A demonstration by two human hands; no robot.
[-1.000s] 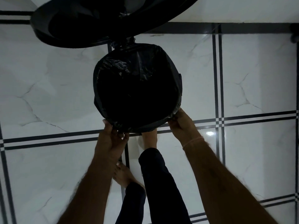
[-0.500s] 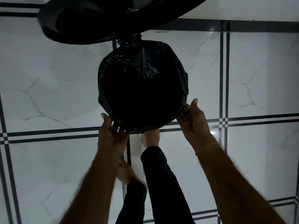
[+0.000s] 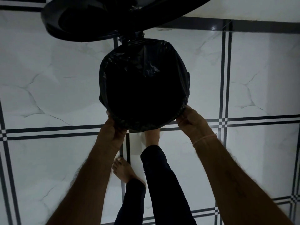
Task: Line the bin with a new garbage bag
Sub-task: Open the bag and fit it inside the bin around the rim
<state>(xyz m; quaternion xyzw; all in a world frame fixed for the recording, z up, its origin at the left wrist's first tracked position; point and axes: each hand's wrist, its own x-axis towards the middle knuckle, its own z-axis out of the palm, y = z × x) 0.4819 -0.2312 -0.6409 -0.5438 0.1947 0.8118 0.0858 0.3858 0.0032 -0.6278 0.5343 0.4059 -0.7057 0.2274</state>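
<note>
A round bin stands on the tiled floor in the middle of the view, its mouth covered by a black garbage bag (image 3: 144, 62) that is folded over the rim all round. The bin's inside is dark and nothing in it can be made out. Its black lid (image 3: 84, 21) stands raised at the far side. My left hand (image 3: 113, 127) grips the bag's folded edge at the near left of the rim. My right hand (image 3: 190, 117) grips the bag's edge at the near right of the rim.
The floor is white marble tile (image 3: 48, 95) with dark double lines. My right foot (image 3: 151, 137) is at the bin's base, and my left foot (image 3: 123, 169) is further back. A white wall base (image 3: 243, 10) runs along the far side.
My right hand, open beside the rim half a second ago, has closed on the bag's edge lower down. My left hand has shifted slightly along the near left rim.
</note>
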